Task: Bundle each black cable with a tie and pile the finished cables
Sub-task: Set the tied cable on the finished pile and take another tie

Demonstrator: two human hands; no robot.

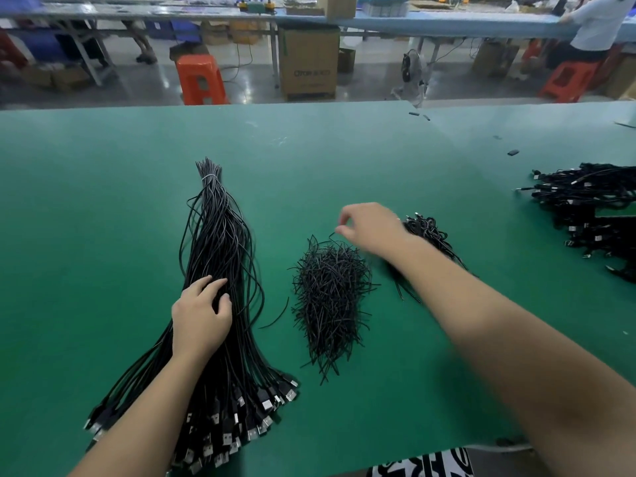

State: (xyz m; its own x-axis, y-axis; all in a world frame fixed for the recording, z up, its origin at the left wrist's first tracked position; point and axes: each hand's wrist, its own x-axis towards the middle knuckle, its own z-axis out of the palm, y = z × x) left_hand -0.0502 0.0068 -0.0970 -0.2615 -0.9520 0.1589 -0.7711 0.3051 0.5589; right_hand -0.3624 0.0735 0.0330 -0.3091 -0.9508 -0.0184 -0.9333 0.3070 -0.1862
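Left of the heap of ties (330, 297) lies a thick sheaf of loose black cables (220, 270), not yet bundled one by one, so most of the work looks left to do. Far right of the heap, a pile of finished cables (585, 208) is already stacked, with a smaller clump (430, 235) just right of it. The left hand (201, 318) rests on the sheaf, fingers curled into the strands. Just beyond the heap, the right hand (368, 225) pinches what seems, through blur, to be one tie (333, 234) between thumb and forefinger.
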